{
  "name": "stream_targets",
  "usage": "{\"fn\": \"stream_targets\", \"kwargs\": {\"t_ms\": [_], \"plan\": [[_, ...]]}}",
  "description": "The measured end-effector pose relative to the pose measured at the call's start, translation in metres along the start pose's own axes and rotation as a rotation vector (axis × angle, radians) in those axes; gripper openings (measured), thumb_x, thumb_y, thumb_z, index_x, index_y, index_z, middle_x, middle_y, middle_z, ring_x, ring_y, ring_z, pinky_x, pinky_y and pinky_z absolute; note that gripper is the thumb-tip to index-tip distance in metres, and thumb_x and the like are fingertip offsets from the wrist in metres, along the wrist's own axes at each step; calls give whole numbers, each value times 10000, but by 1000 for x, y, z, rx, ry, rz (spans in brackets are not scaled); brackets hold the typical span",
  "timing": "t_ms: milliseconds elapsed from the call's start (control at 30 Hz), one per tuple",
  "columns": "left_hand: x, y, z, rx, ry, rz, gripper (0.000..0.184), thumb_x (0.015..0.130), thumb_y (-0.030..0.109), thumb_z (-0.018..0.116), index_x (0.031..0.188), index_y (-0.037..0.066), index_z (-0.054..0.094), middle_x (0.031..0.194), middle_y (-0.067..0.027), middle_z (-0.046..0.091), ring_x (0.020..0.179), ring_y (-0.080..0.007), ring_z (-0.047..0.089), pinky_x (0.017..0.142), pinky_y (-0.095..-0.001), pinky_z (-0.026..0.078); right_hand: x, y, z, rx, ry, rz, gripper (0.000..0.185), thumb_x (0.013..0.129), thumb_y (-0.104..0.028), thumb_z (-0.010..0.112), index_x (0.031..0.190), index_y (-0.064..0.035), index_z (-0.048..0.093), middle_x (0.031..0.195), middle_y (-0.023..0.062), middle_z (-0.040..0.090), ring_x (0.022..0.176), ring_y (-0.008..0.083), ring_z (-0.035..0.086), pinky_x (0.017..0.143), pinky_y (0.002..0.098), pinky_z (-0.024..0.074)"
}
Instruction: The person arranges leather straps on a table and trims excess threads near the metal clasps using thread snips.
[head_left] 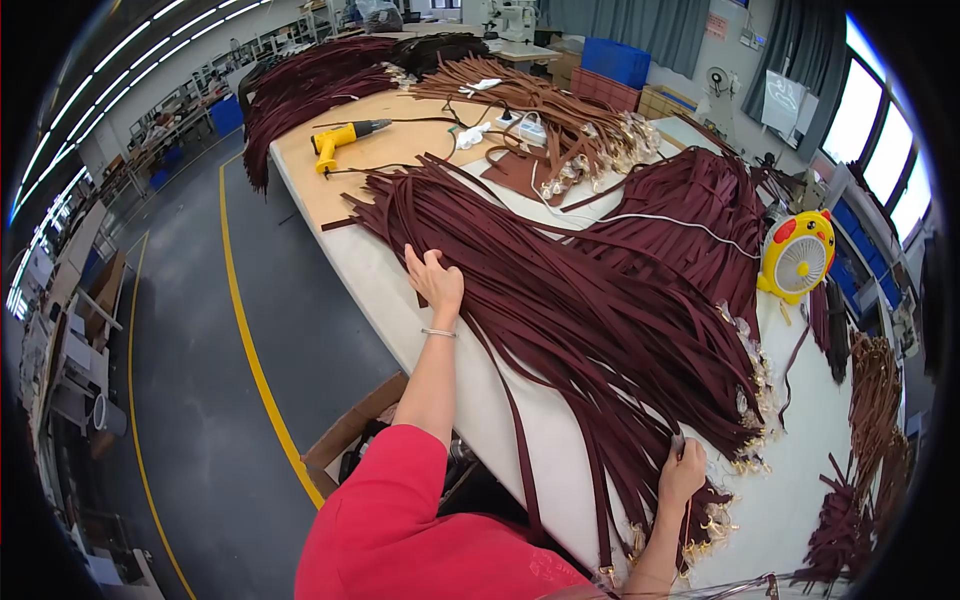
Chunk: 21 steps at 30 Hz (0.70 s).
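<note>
A wide bundle of dark maroon straps (560, 290) lies across the table, with gold-coloured metal clasps (752, 440) and bits of clear wrap at its near right end. At the far left end of the bundle, my left hand (436, 282) rests against the edge of the straps, its fingers apart and holding nothing I can see. My right hand (683, 470) is closed near the clasp end, pinching a maroon strap. Below it, several loose straps (610, 455) hang toward the table's front edge.
A yellow heat gun (340, 145) lies on the table's wooden part. Brown straps (540, 95) and a power strip (522, 128) sit farther back. A yellow chick-shaped fan (798, 258) stands at right, its white cable crossing the straps. A cardboard box (345, 430) is below the table edge.
</note>
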<state>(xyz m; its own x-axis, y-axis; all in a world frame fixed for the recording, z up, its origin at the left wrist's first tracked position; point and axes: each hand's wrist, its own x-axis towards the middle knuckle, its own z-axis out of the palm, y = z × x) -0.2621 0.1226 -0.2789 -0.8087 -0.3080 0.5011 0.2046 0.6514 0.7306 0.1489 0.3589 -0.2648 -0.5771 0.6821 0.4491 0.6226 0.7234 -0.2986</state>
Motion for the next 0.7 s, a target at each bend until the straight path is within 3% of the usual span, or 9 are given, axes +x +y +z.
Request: {"fn": "stream_targets", "kwargs": {"t_ms": [33,67,200,267,333,400,467,600,700], "plan": [[1,-3,6,-25,13,-5,274,656,29,554,930,44,557,1386,-238,253,1280,-361,265,1037,-447,220,2,-1,-3,-1,-70,43,175,714,-58,621,868,-35,540,973,121,569,898,320,536,713,412,453],[2,-6,7,4,-26,-10,274,662,30,545,934,43,569,1384,-233,260,1265,-369,286,1045,-433,219,2,-4,-6,-10,43,-24,189,713,-44,619,891,-37,556,1016,127,558,917,322,537,725,410,456],[-5,4,-22,258,-146,156,430,773,232,571,1172,79,522,1396,-163,293,1287,-371,237,1011,-523,228,5,-32,-44,-6,258,-122,255,710,31,604,955,-27,561,1112,152,524,971,337,533,762,388,456],[-24,14,-35,257,-108,460,455,822,305,555,1212,79,492,1392,-156,306,1278,-371,257,978,-553,243,-8,-50,-61,229,65,-158,290,681,70,606,949,-40,592,953,130,590,830,293,588,680,350,476],[-59,36,-66,-202,-461,776,456,816,289,560,1217,83,488,1365,-147,353,1248,-351,329,993,-530,233,-30,-77,-63,538,-95,-195,212,687,28,639,887,-38,623,758,102,638,639,239,622,525,313,482],[-97,52,-104,-86,-783,1139,526,795,344,579,1274,165,454,1381,-107,342,1293,-318,269,1027,-517,190,-56,-98,-60,447,-325,-258,225,707,-194,703,881,-67,637,706,90,644,563,215,624,501,310,485],[-117,48,-106,14,-870,1174,549,810,402,540,1311,213,419,1407,-81,308,1315,-297,222,1039,-525,145,-72,-117,-46,279,-386,-421,452,689,-480,682,763,-62,527,573,83,590,453,269,580,395,352,445],[-121,50,-93,57,-860,1122,549,834,404,502,1339,223,385,1426,-69,279,1324,-294,198,1046,-527,113,-81,-150,-22,223,-538,-340,374,727,-377,664,804,-53,493,633,93,591,527,270,599,447,364,468],[-124,49,-86,98,-856,1119,545,849,392,483,1352,219,365,1437,-63,259,1334,-289,177,1047,-529,101,-86,-155,-16,340,-467,-353,208,705,-136,609,824,-49,462,802,134,584,753,280,610,564,394,487]]}}
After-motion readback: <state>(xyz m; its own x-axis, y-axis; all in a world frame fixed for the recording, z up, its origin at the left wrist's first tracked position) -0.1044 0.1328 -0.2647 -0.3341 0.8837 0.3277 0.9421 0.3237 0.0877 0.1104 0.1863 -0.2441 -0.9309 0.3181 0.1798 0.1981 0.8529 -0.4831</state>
